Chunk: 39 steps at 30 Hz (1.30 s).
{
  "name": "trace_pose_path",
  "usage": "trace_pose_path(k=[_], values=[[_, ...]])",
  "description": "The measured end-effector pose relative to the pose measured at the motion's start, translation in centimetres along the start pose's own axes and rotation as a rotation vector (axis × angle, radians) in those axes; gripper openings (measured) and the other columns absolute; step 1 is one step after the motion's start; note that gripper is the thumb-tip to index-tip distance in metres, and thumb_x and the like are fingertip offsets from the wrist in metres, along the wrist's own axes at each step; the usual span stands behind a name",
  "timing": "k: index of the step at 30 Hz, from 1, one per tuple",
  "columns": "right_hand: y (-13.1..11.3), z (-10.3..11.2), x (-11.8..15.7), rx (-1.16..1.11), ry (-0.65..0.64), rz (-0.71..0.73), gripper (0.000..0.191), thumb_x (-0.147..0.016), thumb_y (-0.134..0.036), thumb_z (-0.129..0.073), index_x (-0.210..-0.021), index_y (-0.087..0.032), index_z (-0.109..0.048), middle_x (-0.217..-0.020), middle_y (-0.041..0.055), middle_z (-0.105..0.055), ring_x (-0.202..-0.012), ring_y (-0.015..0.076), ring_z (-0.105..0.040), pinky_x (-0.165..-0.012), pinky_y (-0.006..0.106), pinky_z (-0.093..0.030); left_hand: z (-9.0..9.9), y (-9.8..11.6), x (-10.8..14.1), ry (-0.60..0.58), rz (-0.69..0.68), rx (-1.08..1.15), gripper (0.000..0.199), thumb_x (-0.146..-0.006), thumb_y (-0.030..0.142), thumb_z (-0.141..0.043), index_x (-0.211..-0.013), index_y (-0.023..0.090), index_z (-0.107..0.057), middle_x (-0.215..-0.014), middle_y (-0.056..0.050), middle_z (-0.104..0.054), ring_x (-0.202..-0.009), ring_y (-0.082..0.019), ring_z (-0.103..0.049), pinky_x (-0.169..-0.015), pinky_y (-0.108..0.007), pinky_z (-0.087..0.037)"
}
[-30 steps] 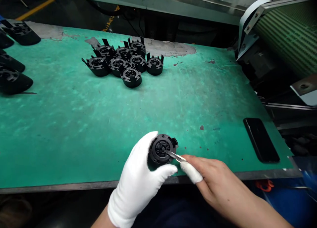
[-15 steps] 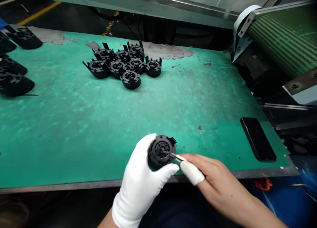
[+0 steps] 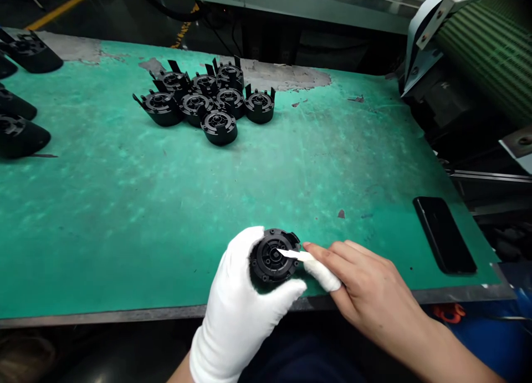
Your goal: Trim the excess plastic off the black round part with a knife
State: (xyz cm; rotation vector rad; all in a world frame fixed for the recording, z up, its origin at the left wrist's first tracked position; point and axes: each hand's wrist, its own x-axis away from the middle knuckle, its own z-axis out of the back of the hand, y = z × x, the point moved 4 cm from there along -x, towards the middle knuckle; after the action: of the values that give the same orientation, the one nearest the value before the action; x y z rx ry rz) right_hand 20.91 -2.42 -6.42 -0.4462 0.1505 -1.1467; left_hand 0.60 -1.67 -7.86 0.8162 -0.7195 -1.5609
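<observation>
while the gloved left hand grasps a round black plastic housing near the green bench top's front edge, the right hand pinches a small knife, pointed at its centre from three o'clock. the blade has just rolled, flashing bright: seemingly the same spot, worked at a new angle. similar housings stand towards eleven o'clock.

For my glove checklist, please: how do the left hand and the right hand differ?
The left hand wears a white fabric glove, whereas the right hand is bare except for a white thumb covering. The left hand curves around a round black part; the right hand pinches a slim pale pointed blade. Both hold something.
</observation>
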Motion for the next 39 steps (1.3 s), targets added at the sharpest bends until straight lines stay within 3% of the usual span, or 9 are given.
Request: trace_pose_path(k=[8,14,19,24,29,35,39], values=[[0.1,0.1,0.0,0.024,0.017,-0.003,0.047,-0.100,-0.017,-0.046,-0.145,-0.031,-0.049,-0.090,0.0007,-0.059,-0.079,0.0208,-0.056,-0.068,0.035,-0.042,0.0,0.8,-0.5,-0.016,-0.026,0.004,0.063,-0.076,0.021,-0.077,-0.129,0.032,-0.047,-0.123,0.000,-0.062,-0.112,-0.019,-0.064,-0.098,-0.033,-0.052],[-0.1,0.0,-0.8,0.062,0.045,-0.053,0.045,-0.098,-0.016,-0.045,-0.139,-0.028,-0.057,-0.091,0.0016,-0.062,-0.080,0.0212,-0.060,-0.069,0.035,-0.045,-0.3,1.0,-0.6,0.028,-0.045,-0.004,0.057,-0.076,0.020,-0.075,-0.126,0.030,-0.049,-0.119,0.001,-0.063,-0.109,-0.018,-0.064,-0.098,-0.032,-0.050],[0.2,-0.1,-0.9,0.010,0.076,-0.086,0.042,-0.101,-0.019,-0.042,-0.139,-0.024,-0.059,-0.093,0.0044,-0.065,-0.084,0.0222,-0.062,-0.072,0.036,-0.047,-0.7,0.4,-0.2,0.087,-0.017,0.015,0.057,-0.077,0.028,-0.079,-0.126,0.028,-0.049,-0.120,-0.002,-0.062,-0.111,-0.020,-0.062,-0.101,-0.036,-0.049],[0.6,0.0,1.1,-0.172,0.006,-0.054,0.040,-0.101,-0.022,-0.044,-0.136,-0.029,-0.060,-0.095,0.0033,-0.067,-0.084,0.0199,-0.063,-0.074,0.034,-0.049,-0.9,0.0,0.2,0.094,-0.010,0.035,0.063,-0.076,0.038,-0.083,-0.127,0.029,-0.048,-0.123,-0.003,-0.061,-0.112,-0.021,-0.063,-0.101,-0.039,-0.051],[0.4,-0.6,2.7,-0.094,-0.073,-0.061,0.038,-0.101,-0.023,-0.043,-0.135,-0.027,-0.060,-0.095,0.0044,-0.066,-0.084,0.0228,-0.063,-0.073,0.037,-0.049,-0.9,0.0,0.5,0.120,0.026,-0.010,0.067,-0.074,0.046,-0.083,-0.128,0.026,-0.047,-0.126,-0.007,-0.059,-0.115,-0.025,-0.062,-0.101,-0.043,-0.052],[-0.6,-0.7,2.2,0.076,0.034,-0.130,0.040,-0.099,-0.022,-0.045,-0.136,-0.029,-0.060,-0.090,0.0031,-0.065,-0.080,0.0237,-0.064,-0.068,0.038,-0.047,-0.9,0.7,0.2,0.120,-0.017,-0.042,0.058,-0.078,0.044,-0.081,-0.123,0.025,-0.049,-0.122,-0.007,-0.060,-0.108,-0.024,-0.065,-0.096,-0.041,-0.054],[-1.3,-1.0,2.2,0.110,0.089,-0.162,0.041,-0.098,-0.018,-0.044,-0.134,-0.026,-0.061,-0.093,0.0047,-0.067,-0.083,0.0254,-0.065,-0.070,0.039,-0.048,-1.1,1.1,0.2,0.182,-0.024,-0.029,0.059,-0.076,0.044,-0.082,-0.122,0.024,-0.050,-0.117,-0.006,-0.062,-0.107,-0.025,-0.065,-0.095,-0.041,-0.054]])
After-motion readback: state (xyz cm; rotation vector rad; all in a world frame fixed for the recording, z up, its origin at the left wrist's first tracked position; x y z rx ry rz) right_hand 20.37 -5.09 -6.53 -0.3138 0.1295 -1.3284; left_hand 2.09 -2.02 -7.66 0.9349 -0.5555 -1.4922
